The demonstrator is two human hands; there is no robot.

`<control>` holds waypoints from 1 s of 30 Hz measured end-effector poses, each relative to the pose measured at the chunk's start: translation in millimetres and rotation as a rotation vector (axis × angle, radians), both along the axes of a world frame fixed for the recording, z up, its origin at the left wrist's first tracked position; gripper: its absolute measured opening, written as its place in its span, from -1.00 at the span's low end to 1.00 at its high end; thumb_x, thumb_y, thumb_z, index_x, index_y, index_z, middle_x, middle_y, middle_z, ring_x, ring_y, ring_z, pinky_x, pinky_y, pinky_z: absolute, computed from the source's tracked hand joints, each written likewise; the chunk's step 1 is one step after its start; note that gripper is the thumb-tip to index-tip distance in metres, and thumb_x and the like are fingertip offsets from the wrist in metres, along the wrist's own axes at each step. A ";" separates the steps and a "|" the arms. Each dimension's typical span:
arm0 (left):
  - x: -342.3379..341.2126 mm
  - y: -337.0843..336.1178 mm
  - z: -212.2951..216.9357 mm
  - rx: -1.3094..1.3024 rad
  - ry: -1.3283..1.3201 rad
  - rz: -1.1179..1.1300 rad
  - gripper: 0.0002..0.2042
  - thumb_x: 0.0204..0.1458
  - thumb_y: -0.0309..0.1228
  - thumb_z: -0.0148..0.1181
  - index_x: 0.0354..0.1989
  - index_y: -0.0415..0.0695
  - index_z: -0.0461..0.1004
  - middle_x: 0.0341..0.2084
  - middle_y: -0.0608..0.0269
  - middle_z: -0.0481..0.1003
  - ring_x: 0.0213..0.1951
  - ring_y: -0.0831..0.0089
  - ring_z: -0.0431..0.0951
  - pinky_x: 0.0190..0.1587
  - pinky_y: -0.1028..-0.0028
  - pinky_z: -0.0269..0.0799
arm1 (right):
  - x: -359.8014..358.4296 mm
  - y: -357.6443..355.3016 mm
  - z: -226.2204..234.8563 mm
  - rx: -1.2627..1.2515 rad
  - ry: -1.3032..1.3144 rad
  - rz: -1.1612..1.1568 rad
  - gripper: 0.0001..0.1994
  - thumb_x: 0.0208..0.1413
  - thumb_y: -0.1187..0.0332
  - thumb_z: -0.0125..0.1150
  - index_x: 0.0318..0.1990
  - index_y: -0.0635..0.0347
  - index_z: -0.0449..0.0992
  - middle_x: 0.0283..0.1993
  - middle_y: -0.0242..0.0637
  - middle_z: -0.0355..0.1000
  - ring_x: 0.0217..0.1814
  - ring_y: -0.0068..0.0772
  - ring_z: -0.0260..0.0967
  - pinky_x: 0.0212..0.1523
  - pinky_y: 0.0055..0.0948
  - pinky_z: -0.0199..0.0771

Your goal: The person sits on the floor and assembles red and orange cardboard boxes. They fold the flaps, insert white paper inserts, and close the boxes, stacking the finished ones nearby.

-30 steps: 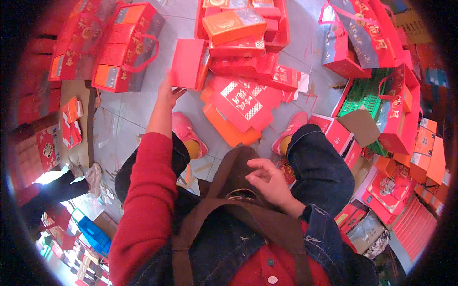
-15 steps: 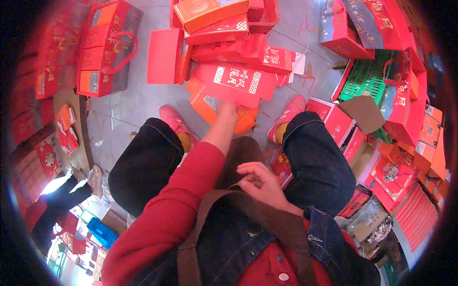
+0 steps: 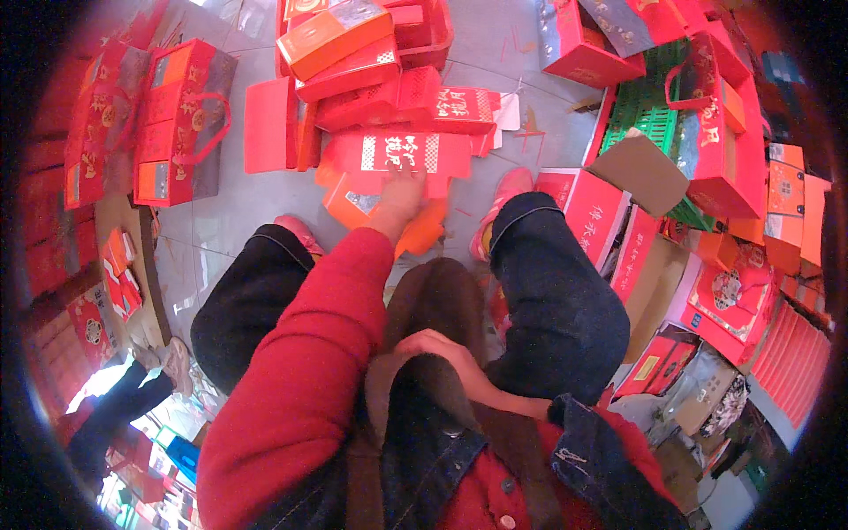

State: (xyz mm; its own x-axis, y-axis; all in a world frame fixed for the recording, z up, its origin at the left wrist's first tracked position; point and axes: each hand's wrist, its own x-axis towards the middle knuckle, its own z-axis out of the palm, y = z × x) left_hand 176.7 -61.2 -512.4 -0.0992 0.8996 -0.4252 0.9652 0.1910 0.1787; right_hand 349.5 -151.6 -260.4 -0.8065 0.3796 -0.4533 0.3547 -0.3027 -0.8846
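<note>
My left hand (image 3: pixel 398 199) reaches forward between my knees, its fingers stretched out on a flat red carton (image 3: pixel 455 157) with white lettering and checkered bands. Under that carton lie flat orange cartons (image 3: pixel 420 231), partly covered by my hand and wrist. Close to my body, my right hand (image 3: pixel 450 352) is bent at the brown apron (image 3: pixel 437 296). Its fingertips are hidden and blurred, so I cannot see whether they grip the cloth.
Past the flat carton, red and orange boxes (image 3: pixel 349 75) pile against a red crate (image 3: pixel 437 40). Red gift boxes with handles (image 3: pixel 181 124) stand at the left. On the right are a green crate (image 3: pixel 640 124), a brown cardboard flap (image 3: pixel 638 172) and more boxes.
My left hand has moved from the flat carton's near edge onto its lettered face. My right hand has shifted left and nearer the apron. The whole view has swung slightly.
</note>
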 end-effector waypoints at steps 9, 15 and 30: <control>-27.9 10.3 85.7 0.298 -0.249 0.018 -0.83 0.01 -0.39 -0.04 -0.34 -0.22 0.38 -0.42 -0.13 0.47 -0.28 -0.08 0.48 -0.27 0.08 0.40 | 6.3 -15.0 11.9 0.157 0.008 -0.242 -0.81 -0.02 0.49 0.14 -0.20 0.25 0.44 -0.21 -0.27 0.38 -0.14 -0.43 0.36 -0.14 -0.45 0.38; -35.7 -16.8 289.3 0.664 -0.815 0.334 -0.80 0.11 -0.37 -0.02 -0.37 -0.30 0.40 -0.49 0.09 0.47 -0.36 0.28 0.49 -0.29 0.37 0.36 | 22.2 29.3 26.8 0.850 0.165 -1.010 -0.55 -0.05 0.40 0.21 0.01 0.31 0.26 -0.08 -0.12 0.29 0.01 -0.21 0.25 0.05 -0.32 0.23; 90.2 -211.5 399.2 0.954 -1.098 0.130 -0.59 -0.09 -0.63 0.16 -0.02 -0.31 0.24 -0.14 0.03 0.44 -0.07 0.36 0.46 -0.05 0.43 0.38 | 93.4 -61.3 193.8 1.781 0.188 -0.487 -0.65 -0.13 0.43 0.18 -0.12 0.29 0.34 -0.12 0.00 0.31 0.03 0.01 0.24 0.08 -0.18 0.21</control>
State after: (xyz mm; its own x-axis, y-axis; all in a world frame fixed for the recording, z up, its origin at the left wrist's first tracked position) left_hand 266.9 -272.7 -113.2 -0.2253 0.8876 0.4017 0.2482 -0.3464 0.9047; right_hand 442.9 -212.9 -66.6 -0.4800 0.4333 0.7628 0.4039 0.8810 -0.2464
